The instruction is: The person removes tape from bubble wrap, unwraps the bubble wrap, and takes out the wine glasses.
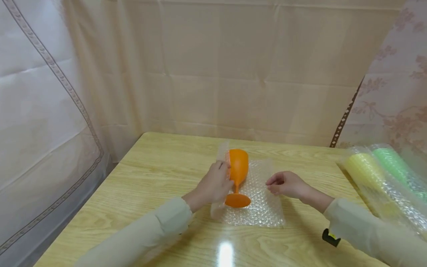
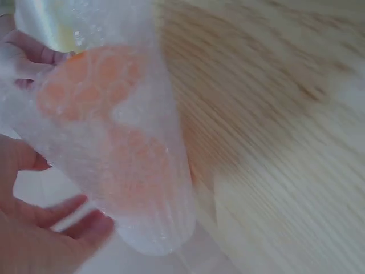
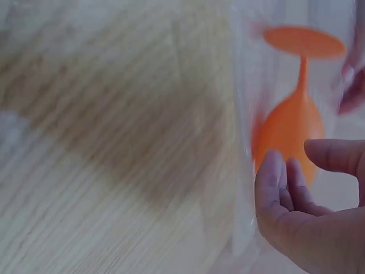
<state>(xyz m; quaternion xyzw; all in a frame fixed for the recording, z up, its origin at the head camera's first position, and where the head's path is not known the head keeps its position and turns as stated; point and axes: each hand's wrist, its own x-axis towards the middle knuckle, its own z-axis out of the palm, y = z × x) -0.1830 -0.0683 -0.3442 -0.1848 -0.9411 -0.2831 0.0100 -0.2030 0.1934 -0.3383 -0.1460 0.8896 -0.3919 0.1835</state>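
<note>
I view an orange goblet [image 1: 238,165] lying on its side on bubble wrap [image 1: 267,211], long axis running away from the person, foot [image 1: 238,200] nearest. The left grip [image 1: 215,182] is the closer hand: it rests along the goblet's left side at the wrap's raised edge, fingers loosely apart. The right grip [image 1: 289,184], at the wrap's right side, holds nothing, thumb and fingers parted. Beneath is a wood-grain table [image 1: 166,167]; wrapped yellow [image 1: 365,167] and green items [image 1: 391,159] lie far right, beige curtain [image 1: 217,74] behind.

An orange goblet [image 1: 239,165] lies on bubble wrap [image 1: 267,211]; wrap's left side raised.
</note>
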